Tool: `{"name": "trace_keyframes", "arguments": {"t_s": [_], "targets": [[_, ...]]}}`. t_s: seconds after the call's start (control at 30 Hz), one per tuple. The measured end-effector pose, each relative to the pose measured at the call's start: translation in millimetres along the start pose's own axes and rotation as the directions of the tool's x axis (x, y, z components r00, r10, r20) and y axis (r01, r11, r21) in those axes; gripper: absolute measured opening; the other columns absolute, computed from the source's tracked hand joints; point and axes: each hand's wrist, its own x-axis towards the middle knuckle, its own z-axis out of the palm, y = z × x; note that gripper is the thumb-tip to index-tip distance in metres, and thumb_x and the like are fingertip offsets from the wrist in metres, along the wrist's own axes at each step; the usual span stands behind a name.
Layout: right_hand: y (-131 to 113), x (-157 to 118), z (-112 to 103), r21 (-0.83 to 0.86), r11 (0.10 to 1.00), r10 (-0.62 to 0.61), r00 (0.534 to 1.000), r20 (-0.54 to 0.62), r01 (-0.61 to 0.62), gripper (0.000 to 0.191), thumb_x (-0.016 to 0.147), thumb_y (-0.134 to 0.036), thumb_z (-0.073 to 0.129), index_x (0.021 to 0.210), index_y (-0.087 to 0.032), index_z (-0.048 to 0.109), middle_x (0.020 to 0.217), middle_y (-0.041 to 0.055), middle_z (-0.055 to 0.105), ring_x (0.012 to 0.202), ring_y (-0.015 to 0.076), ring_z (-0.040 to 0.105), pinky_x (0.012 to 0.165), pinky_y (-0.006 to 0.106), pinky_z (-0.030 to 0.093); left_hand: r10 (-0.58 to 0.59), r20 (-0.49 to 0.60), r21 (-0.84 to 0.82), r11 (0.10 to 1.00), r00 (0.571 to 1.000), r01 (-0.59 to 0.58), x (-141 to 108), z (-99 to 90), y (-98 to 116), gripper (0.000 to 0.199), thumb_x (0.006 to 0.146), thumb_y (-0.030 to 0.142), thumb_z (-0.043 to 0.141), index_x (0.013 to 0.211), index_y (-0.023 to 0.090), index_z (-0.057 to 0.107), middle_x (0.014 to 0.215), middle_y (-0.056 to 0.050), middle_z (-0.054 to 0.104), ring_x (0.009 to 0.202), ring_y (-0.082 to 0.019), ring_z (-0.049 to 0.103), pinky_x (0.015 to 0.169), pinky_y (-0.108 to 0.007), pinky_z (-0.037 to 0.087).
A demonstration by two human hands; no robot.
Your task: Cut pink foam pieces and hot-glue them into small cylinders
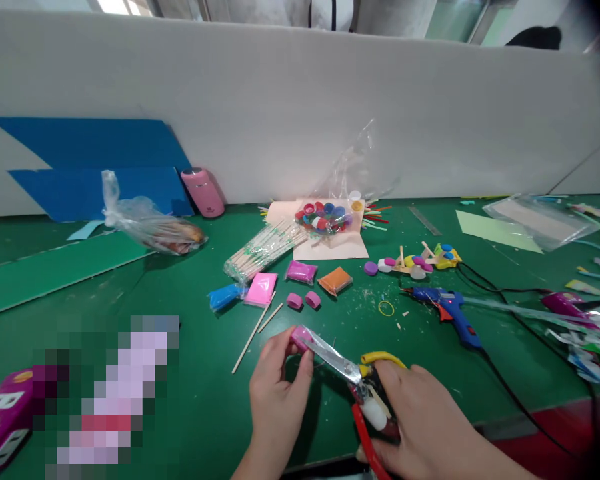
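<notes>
Near the front middle of the green table, my left hand (281, 387) pinches a small pink cap (301, 339) between thumb and fingertips. My right hand (415, 413) is wrapped round scissors (335, 359) with one yellow and one red handle. The metal blades reach left and touch the pink cap. A white cylindrical piece (374, 413) shows beside the scissor handles; what holds it is hard to make out. Just beyond the hands lie two pink rings (295, 301) and two thin wooden sticks (250, 342).
Clay packets (261, 289), bagged sticks (260, 252) and bottle caps (325, 217) lie farther back. A blue glue gun (450, 308) with its cord is at the right. A magenta power strip (10, 413) is front left, a pink bottle (203, 192) near the white partition (280, 100).
</notes>
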Motion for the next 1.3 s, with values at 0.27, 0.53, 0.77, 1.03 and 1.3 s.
{"name": "trace_keyframes", "arguments": {"t_s": [0.27, 0.53, 0.77, 1.03, 1.3], "targets": [[1, 2, -6, -0.042, 0.998, -0.047, 0.998, 0.039, 0.049, 0.028, 0.057, -0.038, 0.058, 0.076, -0.020, 0.047, 0.066, 0.0008, 0.057, 0.055, 0.0200, 0.050, 0.052, 0.028, 0.025, 0.034, -0.052, 0.060, 0.998, 0.998, -0.031, 2, 0.0, 2, 0.030, 0.072, 0.019, 0.056, 0.102, 0.018, 0.054, 0.088, -0.005, 0.058, 0.076, -0.016, 0.057, 0.070, -0.031, 0.049], [2, 1, -1, -0.056, 0.997, -0.048, 0.996, 0.078, 0.053, 0.025, 0.065, -0.039, 0.051, 0.078, -0.019, 0.047, 0.067, 0.0028, 0.060, 0.054, 0.0221, 0.052, 0.050, 0.028, 0.023, 0.026, -0.037, 0.010, 1.000, 0.999, -0.026, 2, 0.9, 0, 0.031, 0.072, 0.018, 0.057, 0.103, 0.018, 0.053, 0.088, -0.004, 0.058, 0.075, -0.015, 0.057, 0.070, -0.029, 0.049], [0, 2, -1, -0.055, 0.997, -0.048, 0.997, 0.055, 0.051, 0.026, 0.062, -0.040, 0.055, 0.077, -0.020, 0.046, 0.067, 0.0016, 0.061, 0.055, 0.0220, 0.053, 0.050, 0.028, 0.024, 0.008, -0.046, -0.001, 1.000, 0.999, -0.008, 2, 0.2, 3, 0.031, 0.071, 0.019, 0.057, 0.102, 0.018, 0.055, 0.084, -0.004, 0.058, 0.075, -0.016, 0.057, 0.069, -0.028, 0.049], [4, 2, 5, -0.078, 0.995, -0.056, 0.996, 0.072, 0.062, 0.025, 0.067, -0.039, 0.052, 0.079, -0.019, 0.046, 0.066, 0.0021, 0.062, 0.054, 0.0223, 0.055, 0.050, 0.028, 0.025, 0.049, -0.048, 0.066, 0.997, 0.998, -0.046, 0, 2.3, -2, 0.032, 0.071, 0.019, 0.058, 0.102, 0.019, 0.055, 0.091, -0.006, 0.059, 0.078, -0.018, 0.058, 0.067, -0.030, 0.049], [5, -1, 5, -0.056, 0.997, -0.057, 0.994, 0.092, 0.062, 0.021, 0.067, -0.036, 0.051, 0.079, -0.020, 0.046, 0.064, 0.0016, 0.062, 0.054, 0.0229, 0.055, 0.048, 0.028, 0.024, 0.195, -0.032, 0.157, 0.970, 0.980, -0.188, 4, -2.5, -2, 0.035, 0.070, 0.014, 0.058, 0.104, 0.020, 0.052, 0.094, -0.006, 0.059, 0.085, -0.019, 0.056, 0.075, -0.032, 0.047]]}}
